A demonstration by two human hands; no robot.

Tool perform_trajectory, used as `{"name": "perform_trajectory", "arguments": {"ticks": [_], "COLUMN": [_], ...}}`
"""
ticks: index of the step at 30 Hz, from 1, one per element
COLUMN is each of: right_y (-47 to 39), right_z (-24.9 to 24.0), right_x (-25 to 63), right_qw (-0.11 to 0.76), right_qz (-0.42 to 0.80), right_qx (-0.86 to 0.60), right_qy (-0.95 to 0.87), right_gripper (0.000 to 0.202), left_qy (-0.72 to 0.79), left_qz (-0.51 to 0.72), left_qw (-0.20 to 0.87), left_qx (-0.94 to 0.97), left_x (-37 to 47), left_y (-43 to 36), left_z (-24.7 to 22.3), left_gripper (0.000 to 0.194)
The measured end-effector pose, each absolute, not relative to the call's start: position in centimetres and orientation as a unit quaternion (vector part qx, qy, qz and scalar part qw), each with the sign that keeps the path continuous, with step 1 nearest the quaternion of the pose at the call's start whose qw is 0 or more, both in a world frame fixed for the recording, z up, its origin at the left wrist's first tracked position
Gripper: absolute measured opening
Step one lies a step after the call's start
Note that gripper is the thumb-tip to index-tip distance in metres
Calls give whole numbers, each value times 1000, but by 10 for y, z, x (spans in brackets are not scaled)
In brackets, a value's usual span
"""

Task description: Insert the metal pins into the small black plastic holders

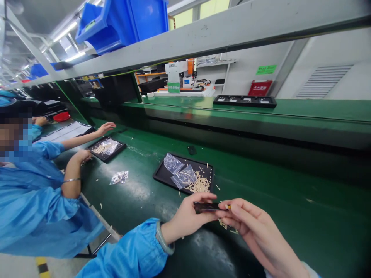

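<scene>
Pinching a slim dark strip (209,207) between both sets of fingers, your left hand (188,218) grips one end, your right hand (249,222) the other, just above the green worktop (261,200). Beyond your fingertips sits a black tray (162,175) with pale pins (199,184) and clear bags (179,172).

1. Two black trays (162,175), (95,146) on green bench.
2. Three clear bags in and by trays (173,163), (183,177), (119,177).
3. Two blue bins (145,17), (92,29) overhead.
4. One dark strip (206,207), in two hands (188,216), (249,224).
</scene>
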State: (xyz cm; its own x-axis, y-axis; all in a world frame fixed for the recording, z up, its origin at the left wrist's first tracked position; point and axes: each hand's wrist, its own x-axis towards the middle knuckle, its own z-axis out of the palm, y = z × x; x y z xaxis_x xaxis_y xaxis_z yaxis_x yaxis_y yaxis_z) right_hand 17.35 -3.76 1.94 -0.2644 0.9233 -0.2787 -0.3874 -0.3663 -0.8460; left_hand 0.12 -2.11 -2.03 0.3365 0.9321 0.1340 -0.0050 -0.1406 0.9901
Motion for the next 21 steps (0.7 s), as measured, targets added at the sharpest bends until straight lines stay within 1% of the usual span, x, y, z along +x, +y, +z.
{"name": "perform_trajectory", "arguments": {"ticks": [2, 3, 4, 5, 7, 8, 10, 14, 15, 17, 18, 19, 21], "right_y": [-34, -32, -31, -31, -32, -33, -35, -37, -37, -37, -37, -38, -40], "right_z": [20, 20, 19, 18, 15, 13, 7, -7, -9, -10, -9, -6, 1], "right_x": [177, 179, 181, 182, 182, 181, 177, 168, 166, 164, 164, 165, 166], "right_qw": [453, 454, 451, 445, 422, 411, 395, 376, 374, 375, 381, 389, 413], "right_qz": [752, 765, 777, 788, 806, 813, 825, 842, 844, 842, 837, 827, 786], "right_qx": [-396, -390, -384, -381, -384, -385, -379, -356, -355, -361, -367, -376, -404], "right_qy": [-267, -237, -211, -189, -156, -146, -138, -149, -147, -141, -143, -156, -221], "right_gripper": [12, 11, 11, 12, 13, 13, 11, 11, 12, 14, 14, 14, 15], "left_qy": [348, 314, 278, 245, 194, 175, 154, 158, 149, 127, 124, 132, 173], "left_qz": [451, 446, 437, 428, 423, 421, 413, 371, 356, 341, 354, 384, 461], "left_qw": [318, 225, 157, 112, 78, 85, 131, 312, 359, 443, 490, 546, 673], "left_qx": [758, 808, 841, 863, 882, 886, 888, 860, 850, 819, 787, 733, 553], "left_x": [-9, -14, -19, -23, -29, -30, -29, -25, -24, -20, -18, -15, -8], "left_y": [-16, -12, -9, -7, -4, -4, -6, -12, -13, -15, -16, -17, -18], "left_z": [-19, -18, -16, -14, -11, -8, -4, 4, 4, 2, -1, -5, -15], "left_gripper": [42, 45, 48, 50, 49, 46, 38, 13, 10, 14, 16, 17, 13]}}
